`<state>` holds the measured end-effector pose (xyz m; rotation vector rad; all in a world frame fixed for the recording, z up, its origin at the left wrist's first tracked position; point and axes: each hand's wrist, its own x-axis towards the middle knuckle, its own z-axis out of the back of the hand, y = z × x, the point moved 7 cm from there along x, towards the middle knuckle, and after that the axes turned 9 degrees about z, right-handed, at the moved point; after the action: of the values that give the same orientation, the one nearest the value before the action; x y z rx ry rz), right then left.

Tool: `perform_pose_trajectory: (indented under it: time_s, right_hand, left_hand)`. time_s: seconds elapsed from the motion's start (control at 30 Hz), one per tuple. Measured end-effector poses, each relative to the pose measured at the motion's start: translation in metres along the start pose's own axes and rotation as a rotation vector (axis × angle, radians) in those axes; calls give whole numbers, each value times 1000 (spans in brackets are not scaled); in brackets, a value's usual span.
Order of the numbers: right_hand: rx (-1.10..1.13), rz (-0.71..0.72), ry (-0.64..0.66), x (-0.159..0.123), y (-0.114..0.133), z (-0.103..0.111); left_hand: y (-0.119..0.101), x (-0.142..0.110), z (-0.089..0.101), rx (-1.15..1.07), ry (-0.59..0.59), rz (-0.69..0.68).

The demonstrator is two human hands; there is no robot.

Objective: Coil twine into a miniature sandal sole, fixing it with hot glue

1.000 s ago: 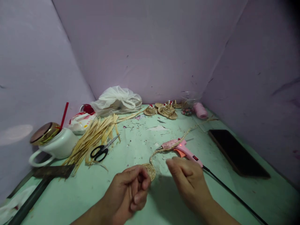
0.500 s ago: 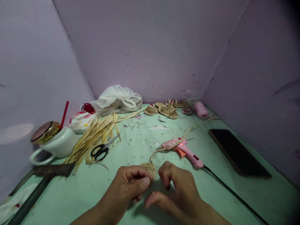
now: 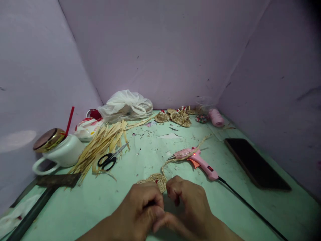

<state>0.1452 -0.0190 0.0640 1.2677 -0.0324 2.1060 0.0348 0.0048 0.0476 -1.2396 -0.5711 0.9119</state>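
My left hand (image 3: 140, 211) and my right hand (image 3: 187, 207) are closed side by side at the near edge of the green table (image 3: 225, 201), thumbs touching. Both pinch at a small coiled straw rope disc (image 3: 156, 180) lying just beyond the knuckles. A tail of braided straw rope (image 3: 185, 154) runs from the coil up over a pink glue gun (image 3: 198, 160) whose red light is on. What the fingers grip under the hands is partly hidden.
Black scissors (image 3: 108, 159) and a heap of straw strips (image 3: 102, 145) lie left. A white jug (image 3: 59, 152), a dark blade (image 3: 57, 180), a plastic bag (image 3: 125, 106), finished woven pieces (image 3: 179, 117), a pink spool (image 3: 216, 117) and a black phone (image 3: 255, 164) surround them. Purple walls enclose the table.
My right hand has come in from beside the glue gun to meet the left hand. The coil now lies flatter on the table, and both hands have closed together over its near edge.
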Motion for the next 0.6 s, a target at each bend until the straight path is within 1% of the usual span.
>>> perform_pose_trajectory:
  time_s: [0.07,0.13,0.17,0.23,0.3,0.33,0.4,0.5,0.6]
  right_hand:
    - [22,18,3,2,4,-1]
    - [50,39,14,6,7,-1]
    - [60,45,14,8,8,0]
    - [63,53,20,12,9,2]
    - [51,68,29,14,9,4]
    - [52,80,42,14,9,4]
    - [65,104,87,11,8,1]
    - [102,101,133,2,4,-5]
    - [123,84,112,-5,0,-9]
  left_hand:
    - [3,-1,-4,-44,8,-24]
    - [8,-1,-5,-137,-7,-16]
    - [11,0,-6,-173,-7,6]
    - [19,0,-6,-247,17,93]
    - [25,0,0,-326,-5,173]
    - [26,-1,8,-355,-58,190]
    - [23,-1,27,-338,-209,165]
    - [16,0,56,-208,-431,126]
    - [14,5,77,-62,-596,119]
